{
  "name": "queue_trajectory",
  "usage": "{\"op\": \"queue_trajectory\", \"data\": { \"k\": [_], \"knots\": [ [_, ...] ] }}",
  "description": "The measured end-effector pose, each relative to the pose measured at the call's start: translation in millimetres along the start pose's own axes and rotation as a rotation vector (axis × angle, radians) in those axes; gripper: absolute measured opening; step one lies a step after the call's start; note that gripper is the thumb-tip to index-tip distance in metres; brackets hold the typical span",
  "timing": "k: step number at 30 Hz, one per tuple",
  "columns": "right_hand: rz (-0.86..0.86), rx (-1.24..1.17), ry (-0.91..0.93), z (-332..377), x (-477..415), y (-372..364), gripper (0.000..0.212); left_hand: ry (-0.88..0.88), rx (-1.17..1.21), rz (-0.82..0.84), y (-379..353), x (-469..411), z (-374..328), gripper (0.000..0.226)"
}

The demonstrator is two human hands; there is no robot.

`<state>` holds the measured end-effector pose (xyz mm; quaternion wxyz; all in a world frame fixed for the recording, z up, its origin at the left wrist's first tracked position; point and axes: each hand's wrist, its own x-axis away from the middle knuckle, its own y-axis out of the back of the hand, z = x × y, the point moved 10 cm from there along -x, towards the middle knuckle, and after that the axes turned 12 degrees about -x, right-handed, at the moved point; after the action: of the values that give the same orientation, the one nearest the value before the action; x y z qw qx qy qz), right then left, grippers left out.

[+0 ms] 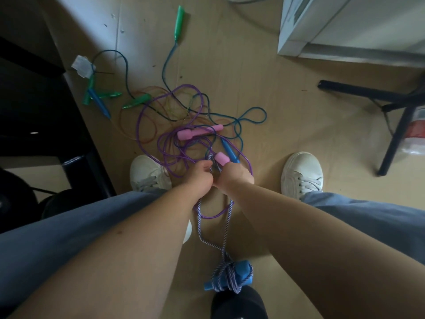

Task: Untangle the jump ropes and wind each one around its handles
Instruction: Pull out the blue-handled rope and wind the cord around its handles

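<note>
Left hand (202,178) closed on the braided purple-and-white rope (199,223), pinching it near a knot just below the fingers. Right hand (236,177) closed around a pink foam handle (222,158), whose top sticks out above the fist; a blue handle (228,150) lies just behind it, whether gripped too I cannot tell. Both hands held close together, low between the two white shoes (301,173). From the hands the braided rope hangs in two strands down to a blue foam handle (241,273), which already carries several turns of rope, loosely wound; that rope looks part done, with slack left to take up. Beyond the hands, on the floor (264,72), the main tangle: a clear purple rope (149,104) looped over itself, the second pink handle (199,132) lying across it, a dark blue cord (253,110) threading through, thin orange-tinted loops beneath. Farther out, green handles (136,103) and another blue one (100,102) near the dark furniture, one green handle (179,23) well apart at the top. Judgement: early stage; most ropes not yet separated, none finished.
</note>
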<state>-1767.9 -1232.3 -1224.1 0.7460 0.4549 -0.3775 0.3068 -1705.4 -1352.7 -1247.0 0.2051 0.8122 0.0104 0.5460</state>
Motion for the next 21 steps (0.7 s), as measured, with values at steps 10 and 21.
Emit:
{"op": "queue_trajectory", "data": {
  "k": [10, 21],
  "knots": [
    [-0.080, 0.119, -0.042, 3, -32, -9, 0.050, 0.048, -0.091, -0.036, 10, 2, 3, 0.048],
    [-0.038, -0.412, 0.197, 40, -30, 65, 0.029, -0.085, -0.162, 0.089, -15, -1, -23, 0.015]
  ]
}}
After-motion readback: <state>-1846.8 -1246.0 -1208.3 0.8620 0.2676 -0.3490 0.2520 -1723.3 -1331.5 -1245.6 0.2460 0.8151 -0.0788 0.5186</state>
